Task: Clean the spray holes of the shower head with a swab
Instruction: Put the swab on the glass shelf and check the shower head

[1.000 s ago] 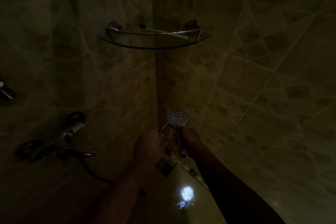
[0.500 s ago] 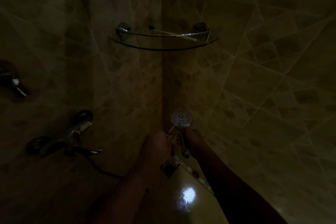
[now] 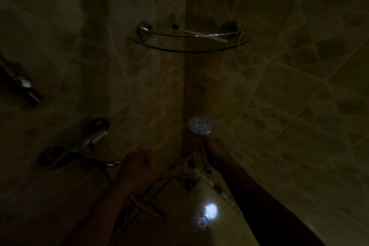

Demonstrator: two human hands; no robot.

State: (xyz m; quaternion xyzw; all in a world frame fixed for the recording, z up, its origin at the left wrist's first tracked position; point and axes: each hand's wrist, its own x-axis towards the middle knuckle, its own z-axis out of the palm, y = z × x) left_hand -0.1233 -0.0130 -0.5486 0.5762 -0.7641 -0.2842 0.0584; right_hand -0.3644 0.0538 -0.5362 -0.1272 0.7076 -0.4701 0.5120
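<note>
**Shower head held up in a dim tiled corner**

The right hand [image 3: 216, 149] is wrapped around the handle of the shower head [image 3: 201, 125], holding it upright just right of the frame's middle, its round face with the spray holes turned toward the camera; the left hand [image 3: 134, 163] sits at about 8 o'clock from the head, apart from it, loosely curled, though the gloom hides whether it pinches anything; no swab can be made out. At 12 o'clock from the head a glass corner shelf [image 3: 187, 48] carries a pale stick-like item [image 3: 201, 34]; at 9 o'clock a chrome mixer tap [image 3: 87, 142] juts from the left wall; at 6 o'clock a bright glint [image 3: 209, 210] lies on the pale floor.
</note>
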